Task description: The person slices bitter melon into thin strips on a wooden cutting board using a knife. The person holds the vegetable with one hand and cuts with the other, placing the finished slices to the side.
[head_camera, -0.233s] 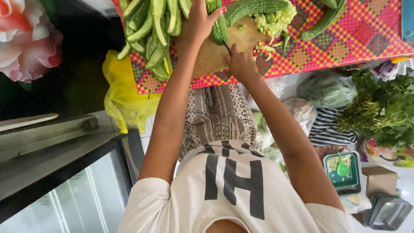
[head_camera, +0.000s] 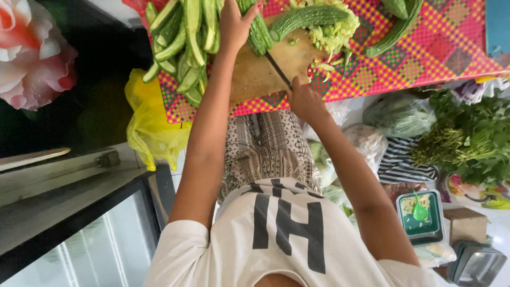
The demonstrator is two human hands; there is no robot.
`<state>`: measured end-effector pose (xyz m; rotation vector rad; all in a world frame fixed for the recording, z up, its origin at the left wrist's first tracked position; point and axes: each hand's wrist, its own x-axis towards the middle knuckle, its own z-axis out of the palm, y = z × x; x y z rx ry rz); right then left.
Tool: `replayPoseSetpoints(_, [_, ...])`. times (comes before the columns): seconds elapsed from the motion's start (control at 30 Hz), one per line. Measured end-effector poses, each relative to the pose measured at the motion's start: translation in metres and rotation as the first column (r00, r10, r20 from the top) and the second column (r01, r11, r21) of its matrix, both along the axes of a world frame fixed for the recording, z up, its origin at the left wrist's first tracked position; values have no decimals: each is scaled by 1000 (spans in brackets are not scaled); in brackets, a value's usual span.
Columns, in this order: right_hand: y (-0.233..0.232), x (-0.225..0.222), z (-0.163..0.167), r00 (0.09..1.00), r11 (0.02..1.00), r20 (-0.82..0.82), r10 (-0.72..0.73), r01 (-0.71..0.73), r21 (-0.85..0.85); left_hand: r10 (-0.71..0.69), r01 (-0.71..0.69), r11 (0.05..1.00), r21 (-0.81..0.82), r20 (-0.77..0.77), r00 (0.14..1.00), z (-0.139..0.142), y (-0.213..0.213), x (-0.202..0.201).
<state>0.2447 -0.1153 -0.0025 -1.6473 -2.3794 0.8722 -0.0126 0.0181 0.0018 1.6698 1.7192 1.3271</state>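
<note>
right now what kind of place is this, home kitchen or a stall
Probably a market vegetable stall or food-prep stand. The left hand steadies a bitter gourd on a wooden cutting board, the right hand holds a knife, and bagged greens lie around.

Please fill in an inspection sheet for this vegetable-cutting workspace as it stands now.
Surface: table under a pink chequered mat.
Job's things: wooden cutting board; bitter gourd on it; knife; shredded greens.
Clutter: halved gourds; yellow plastic bag.
Grippers: left hand on a gourd; right hand grips the knife.
Cables: nothing seen.
Surroundings: leafy herbs, green box, glass-fronted cabinet.
</note>
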Motion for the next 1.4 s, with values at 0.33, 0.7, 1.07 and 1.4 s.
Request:
replayPoseSetpoints(0.33, [-11,51,29,844,947,-458,-279,162,-278,27,-22,999,45,-115,993,-18,-12,-20])
replayPoseSetpoints(0.7, [30,-55,56,430,849,-772,-467,-25,-527,-181,430,896,114,976,119,30,-56,-27])
replayPoseSetpoints(1.07, [40,-76,50,254,886,-867,-429,303,-350,-102,84,994,70,316,943,-3,-95,45])
replayPoseSetpoints(1.4, [59,-29,66,507,970,-830,-230,190,-153,-314,281,949,144,331,890,57,-91,3])
